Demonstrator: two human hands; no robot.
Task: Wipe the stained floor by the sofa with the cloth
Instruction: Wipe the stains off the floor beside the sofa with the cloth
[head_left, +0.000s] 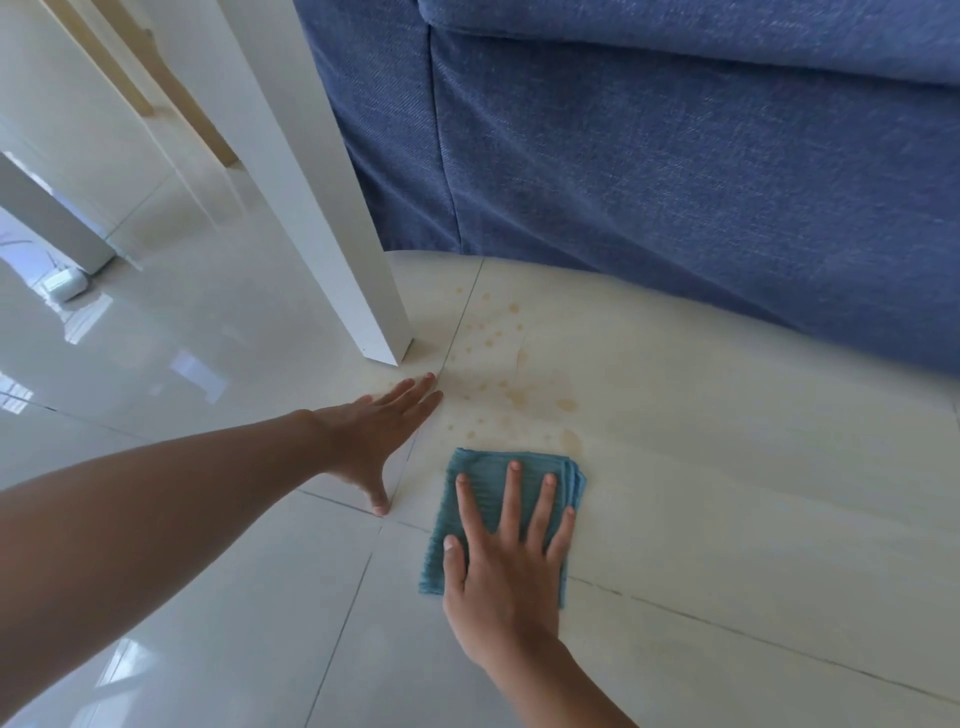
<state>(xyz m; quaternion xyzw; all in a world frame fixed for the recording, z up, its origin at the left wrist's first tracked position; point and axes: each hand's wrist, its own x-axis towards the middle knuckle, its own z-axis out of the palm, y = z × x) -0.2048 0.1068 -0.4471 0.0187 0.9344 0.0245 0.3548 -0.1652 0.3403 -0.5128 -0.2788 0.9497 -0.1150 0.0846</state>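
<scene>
Right hand (506, 564) flat, fingers spread, pressing the folded cloth (485, 486) to the floor (727, 519). Left hand (379, 423) open, empty, braced on the tile. Tan stains (511, 395) lie just beyond our fingertips, toward the sofa (675, 182), unwiped; we judge wiping barely begun.

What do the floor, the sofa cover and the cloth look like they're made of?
Floor: probably glazed ceramic or porcelain tile, judging by the glossy reflections and grout lines. Sofa cover: blue woven fabric, denim-like, with a visible diagonal weave and seams. Cloth: teal ribbed textile, folded in layers, perhaps microfibre.
</scene>
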